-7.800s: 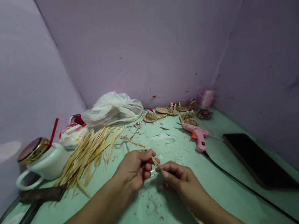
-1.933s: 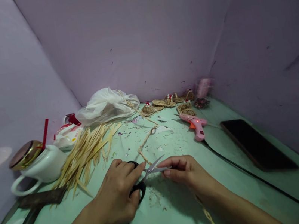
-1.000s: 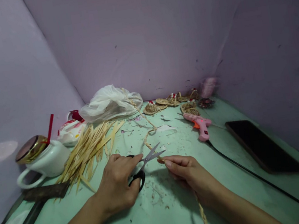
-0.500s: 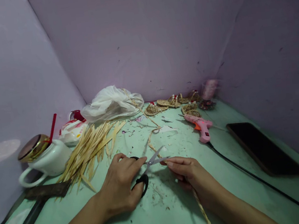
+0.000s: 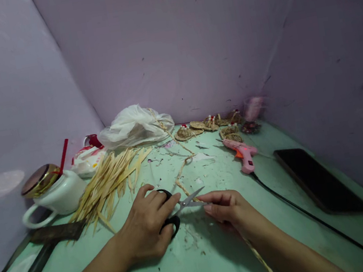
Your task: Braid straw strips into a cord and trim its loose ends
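Note:
In my left hand point(image 5: 150, 223) are black-handled scissors point(image 5: 184, 203), their blades parted and pointing right. My right hand point(image 5: 234, 210) pinches a twisted straw cord point(image 5: 183, 184) close to the blade tips. The cord passes at the blades, though whether it lies fully between them is hard to make out. From there it runs back to a white plastic bag point(image 5: 135, 125), and another length hangs below my right hand toward the front edge of the view.
Dry straw strips point(image 5: 112, 179), a white mug point(image 5: 63, 194) and a hammer point(image 5: 55, 234) lie on the left. A pink glue gun point(image 5: 244, 153) with a black cable and a dark phone point(image 5: 322, 180) are on the right. Small woven straw pieces point(image 5: 200, 126) line the back.
The scissor blades have closed partway and dipped slightly nearer the cord. My right hand has shifted a little down, and the cord below it now hangs farther right.

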Demonstrator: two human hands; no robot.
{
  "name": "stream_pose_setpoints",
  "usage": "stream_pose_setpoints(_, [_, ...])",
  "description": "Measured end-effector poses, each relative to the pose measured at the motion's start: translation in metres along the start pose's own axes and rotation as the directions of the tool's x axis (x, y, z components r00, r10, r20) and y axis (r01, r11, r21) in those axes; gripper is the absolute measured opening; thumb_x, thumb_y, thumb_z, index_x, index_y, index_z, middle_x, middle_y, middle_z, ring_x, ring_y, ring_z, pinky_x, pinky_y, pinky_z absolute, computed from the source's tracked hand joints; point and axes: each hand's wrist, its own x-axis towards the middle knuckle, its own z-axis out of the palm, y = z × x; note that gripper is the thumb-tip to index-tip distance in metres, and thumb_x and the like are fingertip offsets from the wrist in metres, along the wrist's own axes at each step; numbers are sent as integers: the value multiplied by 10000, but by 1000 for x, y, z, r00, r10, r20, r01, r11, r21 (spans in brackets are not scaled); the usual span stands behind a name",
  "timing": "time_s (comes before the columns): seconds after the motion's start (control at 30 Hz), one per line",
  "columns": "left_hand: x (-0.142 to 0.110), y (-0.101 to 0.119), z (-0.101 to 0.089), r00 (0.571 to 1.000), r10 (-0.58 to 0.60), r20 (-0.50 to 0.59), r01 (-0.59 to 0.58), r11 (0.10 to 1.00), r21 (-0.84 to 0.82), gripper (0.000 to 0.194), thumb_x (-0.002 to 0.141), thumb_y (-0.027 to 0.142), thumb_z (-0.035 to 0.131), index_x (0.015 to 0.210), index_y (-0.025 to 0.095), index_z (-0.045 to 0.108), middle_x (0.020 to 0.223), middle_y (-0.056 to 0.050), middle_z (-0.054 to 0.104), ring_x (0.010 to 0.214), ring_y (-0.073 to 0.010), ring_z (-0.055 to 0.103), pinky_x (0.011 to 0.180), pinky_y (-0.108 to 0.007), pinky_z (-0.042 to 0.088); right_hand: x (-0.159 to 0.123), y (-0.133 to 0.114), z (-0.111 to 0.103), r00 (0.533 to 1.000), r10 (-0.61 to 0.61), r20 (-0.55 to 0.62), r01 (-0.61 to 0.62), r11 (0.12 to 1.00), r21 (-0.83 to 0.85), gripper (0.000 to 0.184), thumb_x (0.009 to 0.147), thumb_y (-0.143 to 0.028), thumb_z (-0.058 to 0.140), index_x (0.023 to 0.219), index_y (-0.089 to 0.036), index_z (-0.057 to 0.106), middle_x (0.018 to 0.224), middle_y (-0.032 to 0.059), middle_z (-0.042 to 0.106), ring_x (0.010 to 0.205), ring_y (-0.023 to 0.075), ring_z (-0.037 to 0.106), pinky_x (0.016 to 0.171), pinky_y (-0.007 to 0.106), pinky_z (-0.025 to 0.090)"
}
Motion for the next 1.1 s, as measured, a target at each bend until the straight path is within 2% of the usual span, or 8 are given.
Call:
stream_pose_setpoints(0.17, [-1, -1, 0, 1000, 13, 24, -13, 1000, -7, 521, 662, 115, 468, 1183, 133, 470, 862, -89, 549, 810, -200, 495, 882, -483, 304, 0, -1, -1, 999, 15, 41, -16, 1000, 9, 252, 503, -232, 721, 735, -133, 703, 404, -71, 442, 342, 19, 251, 355, 187, 146])
stream_pose_setpoints(0.3, [-2, -1, 0, 999, 23, 33, -21, 999, -49, 556, 650, 94, 468, 1204, 133, 445, 849, -85, 545, 800, -197, 488, 855, -468, 321, 0, -1, -2, 994, 90, 63, -95, 993, 76, 264, 477, -217, 729, 719, -121, 693, 431, -47, 499, 341, 13, 244, 349, 185, 101])
stream_pose_setpoints(0.43, [-2, -1, 1, 999, 29, 37, -27, 998, -57, 563, 664, 72, 451, 1224, 115, 414, 837, -90, 544, 793, -200, 488, 824, -448, 333, 0, -1, -2, 989, 116, 88, -128, 981, 148, 233, 482, -193, 721, 699, -118, 683, 464, -25, 544, 341, 4, 226, 347, 181, 84])
stream_pose_setpoints(0.63, [-4, -2, 6, 998, 60, 10, -60, 997, -46, 524, 694, 37, 403, 1214, 91, 392, 817, -94, 550, 750, -190, 485, 778, -425, 337, -1, -3, -1, 988, 127, 87, -140, 976, 167, 194, 501, -182, 716, 681, -116, 686, 466, -18, 553, 335, 4, 228, 338, 184, 100])
stream_pose_setpoints(0.77, [-3, -3, 9, 998, 52, 37, -50, 997, -50, 513, 709, 36, 382, 1219, 91, 381, 797, -90, 552, 719, -182, 491, 752, -402, 350, -2, -3, 0, 988, 137, 72, -148, 974, 173, 181, 484, -175, 716, 652, -120, 681, 456, -22, 548, 332, 1, 223, 339, 181, 94])
stream_pose_setpoints(0.87, [-1, 0, 7, 998, 28, 61, -24, 998, -65, 542, 690, 57, 404, 1228, 107, 371, 843, -98, 565, 768, -195, 509, 793, -425, 343, -1, 0, 2, 990, 140, 32, -143, 983, 118, 206, 464, -182, 703, 662, -126, 690, 427, -26, 538, 311, 4, 221, 335, 187, 77])
stream_pose_setpoints(1.0, [1, 7, 2, 995, -26, 96, 32, 997, -64, 606, 634, 107, 463, 1232, 131, 368, 994, -129, 554, 914, -235, 500, 897, -486, 276, -1, 3, 5, 996, 85, 8, -85, 996, 2, 188, 464, -155, 652, 643, -129, 700, 369, -55, 459, 304, 15, 244, 333, 192, 96])
stream_pose_setpoints(1.1, [0, 8, 1, 993, -14, 115, 22, 998, -61, 607, 632, 94, 455, 1231, 124, 358, 1021, -137, 551, 939, -233, 497, 901, -479, 277, -2, 3, 7, 999, 52, 16, -51, 998, -35, 177, 474, -136, 622, 632, -128, 703, 372, -61, 437, 312, 14, 244, 329, 191, 120])
